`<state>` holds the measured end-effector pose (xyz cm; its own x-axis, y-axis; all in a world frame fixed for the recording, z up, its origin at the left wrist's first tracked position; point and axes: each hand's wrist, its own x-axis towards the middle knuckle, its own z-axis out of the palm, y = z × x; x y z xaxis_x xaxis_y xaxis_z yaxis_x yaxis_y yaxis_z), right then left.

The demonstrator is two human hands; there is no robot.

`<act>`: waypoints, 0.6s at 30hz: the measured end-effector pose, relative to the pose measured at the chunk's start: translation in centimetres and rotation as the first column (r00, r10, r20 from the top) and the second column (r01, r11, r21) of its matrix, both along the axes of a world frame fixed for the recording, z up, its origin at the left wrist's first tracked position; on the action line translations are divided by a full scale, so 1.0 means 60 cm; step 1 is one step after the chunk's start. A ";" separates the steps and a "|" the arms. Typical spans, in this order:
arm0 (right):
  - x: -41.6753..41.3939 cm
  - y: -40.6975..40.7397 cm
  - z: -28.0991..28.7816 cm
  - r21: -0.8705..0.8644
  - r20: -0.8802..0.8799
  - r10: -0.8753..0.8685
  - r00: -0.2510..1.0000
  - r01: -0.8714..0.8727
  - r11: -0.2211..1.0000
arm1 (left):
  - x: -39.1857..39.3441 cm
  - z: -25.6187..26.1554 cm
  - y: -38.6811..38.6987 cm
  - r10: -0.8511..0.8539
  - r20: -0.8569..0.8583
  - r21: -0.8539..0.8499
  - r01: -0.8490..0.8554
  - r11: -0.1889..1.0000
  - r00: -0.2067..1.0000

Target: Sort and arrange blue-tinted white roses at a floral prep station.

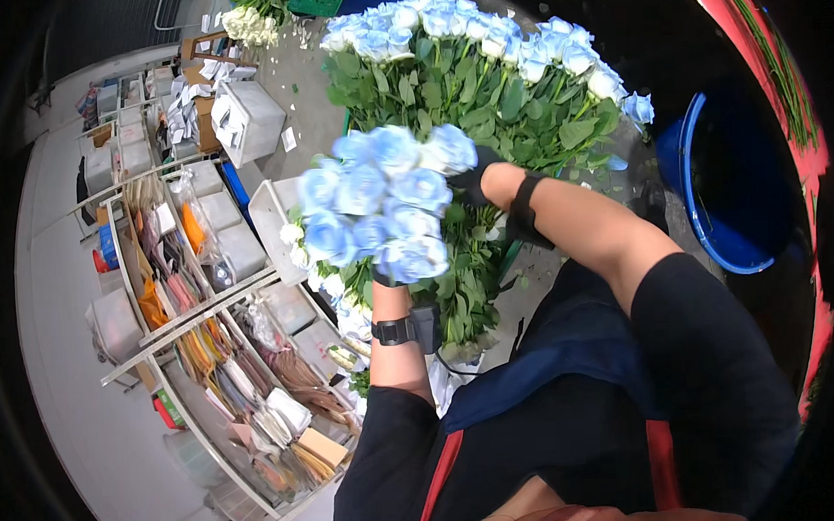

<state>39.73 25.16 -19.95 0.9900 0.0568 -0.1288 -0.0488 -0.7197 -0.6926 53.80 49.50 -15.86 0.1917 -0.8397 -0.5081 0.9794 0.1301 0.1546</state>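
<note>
A bunch of pale blue roses (380, 193) stands upright below my head, its blooms facing up at me. My left hand (384, 278), in a black glove, is under the blooms and holds the bunch; its fingers are hidden. At the right side of the same bunch is my black-gloved right hand (475, 176). Blooms cover its fingertips, so I cannot tell whether it grips a stem. Beyond my hands, a large mass of blue roses (466, 86) with green leaves spreads in a fan. More leafy stems (463, 300) lie beneath the held bunch.
A blue tub (697, 189) is on the floor to the right. Shelving (212, 302) with wrapping papers and clear bins runs along the left. A pale bin (247, 122) with papers stands farther off, near white flowers (250, 26). A red surface (806, 171) bears cut stems.
</note>
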 end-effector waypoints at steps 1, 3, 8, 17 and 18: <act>-0.009 -0.027 0.066 -0.089 -0.305 0.069 0.950 -0.100 0.991 | -0.014 0.010 0.020 0.010 -0.013 -0.006 -0.010 1.000 1.000; -0.010 -0.029 0.003 -0.229 -0.284 0.104 0.953 -0.173 0.958 | -0.018 0.053 0.047 0.015 -0.034 -0.019 -0.015 1.000 0.999; 0.014 -0.010 0.085 -0.174 -0.327 0.168 0.930 -0.233 0.957 | -0.015 0.127 0.064 0.095 -0.051 -0.069 -0.099 0.993 0.994; 0.052 0.049 0.070 0.002 -0.256 0.130 0.958 -0.134 0.991 | -0.019 0.115 -0.050 0.189 -0.057 -0.151 -0.195 0.969 0.980; 0.056 0.056 0.070 0.019 -0.249 0.125 0.961 -0.124 0.992 | 0.020 0.127 -0.061 0.201 -0.057 -0.166 -0.208 0.964 0.978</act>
<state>43.09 28.51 -15.77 0.9119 0.1782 -0.3698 -0.1302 -0.7288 -0.6723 54.99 45.86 -8.24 0.3508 -0.8594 -0.3720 0.9341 0.3490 0.0745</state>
